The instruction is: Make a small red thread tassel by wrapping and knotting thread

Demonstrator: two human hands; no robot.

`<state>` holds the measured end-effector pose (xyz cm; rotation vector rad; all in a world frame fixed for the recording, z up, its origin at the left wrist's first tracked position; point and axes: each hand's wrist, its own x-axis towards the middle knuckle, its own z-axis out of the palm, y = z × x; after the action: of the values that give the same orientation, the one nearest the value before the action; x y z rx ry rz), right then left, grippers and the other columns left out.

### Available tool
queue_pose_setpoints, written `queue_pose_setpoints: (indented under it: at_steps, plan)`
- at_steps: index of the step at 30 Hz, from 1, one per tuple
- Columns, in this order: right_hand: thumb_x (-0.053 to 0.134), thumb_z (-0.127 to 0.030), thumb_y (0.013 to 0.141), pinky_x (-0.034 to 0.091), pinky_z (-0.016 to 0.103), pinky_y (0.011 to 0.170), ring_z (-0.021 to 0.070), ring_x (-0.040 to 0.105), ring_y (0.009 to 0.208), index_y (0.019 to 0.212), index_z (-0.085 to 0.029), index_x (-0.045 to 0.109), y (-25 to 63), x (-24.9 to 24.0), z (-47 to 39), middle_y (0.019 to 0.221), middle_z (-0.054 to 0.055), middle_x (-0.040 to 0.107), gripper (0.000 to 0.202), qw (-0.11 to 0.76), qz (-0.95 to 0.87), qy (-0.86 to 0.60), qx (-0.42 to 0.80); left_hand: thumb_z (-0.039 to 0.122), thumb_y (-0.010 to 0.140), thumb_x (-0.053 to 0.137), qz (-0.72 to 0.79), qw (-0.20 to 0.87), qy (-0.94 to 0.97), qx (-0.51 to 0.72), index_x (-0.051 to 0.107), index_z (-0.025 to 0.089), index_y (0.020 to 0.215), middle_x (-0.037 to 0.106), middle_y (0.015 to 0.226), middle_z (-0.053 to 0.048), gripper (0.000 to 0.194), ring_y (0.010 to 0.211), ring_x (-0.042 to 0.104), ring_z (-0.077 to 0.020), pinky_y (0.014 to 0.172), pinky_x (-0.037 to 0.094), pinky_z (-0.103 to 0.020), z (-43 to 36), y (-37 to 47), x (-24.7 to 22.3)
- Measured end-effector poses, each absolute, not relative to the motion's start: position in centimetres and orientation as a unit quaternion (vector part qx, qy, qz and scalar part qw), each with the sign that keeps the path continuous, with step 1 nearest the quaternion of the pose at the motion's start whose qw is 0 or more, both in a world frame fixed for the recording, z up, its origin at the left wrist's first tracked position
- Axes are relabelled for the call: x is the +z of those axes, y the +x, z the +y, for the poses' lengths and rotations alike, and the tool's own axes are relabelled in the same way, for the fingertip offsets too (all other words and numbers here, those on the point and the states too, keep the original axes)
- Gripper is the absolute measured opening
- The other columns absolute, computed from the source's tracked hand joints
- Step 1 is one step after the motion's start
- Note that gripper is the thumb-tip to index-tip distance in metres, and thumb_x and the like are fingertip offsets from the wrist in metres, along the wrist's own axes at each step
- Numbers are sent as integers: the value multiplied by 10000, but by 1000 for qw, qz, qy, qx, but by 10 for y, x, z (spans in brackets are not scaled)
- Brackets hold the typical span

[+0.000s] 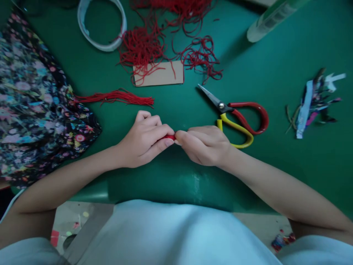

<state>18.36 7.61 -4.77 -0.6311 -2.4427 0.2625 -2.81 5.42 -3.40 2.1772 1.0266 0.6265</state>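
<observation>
My left hand (149,140) is closed, pinching a short red cord piece (170,137) between thumb and forefinger; most of it is hidden by the fingers. The closed fingertips of my right hand (205,145) meet the same piece at its right end. Just beyond my right hand lie scissors (221,106) with one red and one yellow handle, blades pointing up and left. A red cord tassel (116,97) is stretched out above my left hand, its left end against the flowered cloth (41,99).
Loose red cords (146,48) are heaped at the back, partly over a tan card (160,74). A white tape roll (82,22) lies back left. A pale bottle-like cylinder (264,24) is back right. Fabric scraps (305,108) lie right on the green table (176,180).
</observation>
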Motion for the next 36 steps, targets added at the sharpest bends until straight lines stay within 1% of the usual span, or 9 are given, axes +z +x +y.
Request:
queue_pose_setpoints:
  at_steps: [7,12,18,21,26,28,31,33,36]
  plan:
    - [449,-81,936,415,184,527,80,539,514,839,-148,585,184,-50,78,600,-13,609,180,337,-901,-229,152,332,1017,414,400,314,826,244,614,184,921,636,716,7,268,712,548,-143,784,340,-337,57,-24,-34]
    - [466,-96,945,432,161,551,66,568,532,896,-143,587,190,-50,82,654,-1,658,138,355,-891,-233,158,295,1013,424,382,344,813,272,597,174,907,647,653,34,237,606,548,-110,734,383,-288,61,-17,-32]
    - [433,-96,962,402,189,528,79,541,516,806,-146,583,197,-46,94,592,-9,597,222,345,-902,-235,112,375,1030,395,412,413,767,266,598,176,875,635,591,60,324,562,525,-93,668,374,-249,72,-4,-27]
    - [440,-93,960,374,215,508,85,497,494,761,-137,586,198,-43,95,559,-15,548,250,337,-906,-243,86,359,1038,382,401,452,752,264,590,178,866,613,572,66,325,558,530,-85,676,378,-246,77,-2,-28]
    - [488,-85,935,295,243,466,83,398,456,752,-144,591,196,-45,92,514,-51,467,218,336,-906,-253,46,311,1034,399,382,414,778,278,566,179,883,611,635,56,260,594,497,-83,655,380,-223,77,-6,-32]
    - [479,-84,937,321,223,486,78,425,479,771,-144,590,195,-47,90,539,-44,490,209,351,-895,-257,97,298,1035,385,378,382,796,278,548,179,876,619,678,39,257,608,485,-89,629,383,-215,77,-6,-32]
    - [477,-121,962,374,173,532,61,453,509,799,-142,591,195,-48,89,584,-39,513,200,360,-858,-270,246,288,1037,371,368,341,818,281,537,177,879,616,698,24,255,608,473,-94,614,392,-212,76,-5,-32]
    - [495,-158,977,361,146,522,42,428,492,812,-139,599,196,-45,89,585,-54,495,196,350,-825,-281,342,274,1034,382,365,321,824,292,540,177,887,613,699,21,236,607,474,-94,616,399,-212,75,-5,-33]
    - [508,-206,992,328,135,503,26,406,477,802,-136,611,196,-39,92,581,-63,487,227,332,-788,-288,431,246,1022,413,366,308,823,306,550,179,889,615,695,19,203,600,476,-92,616,407,-212,74,-4,-34]
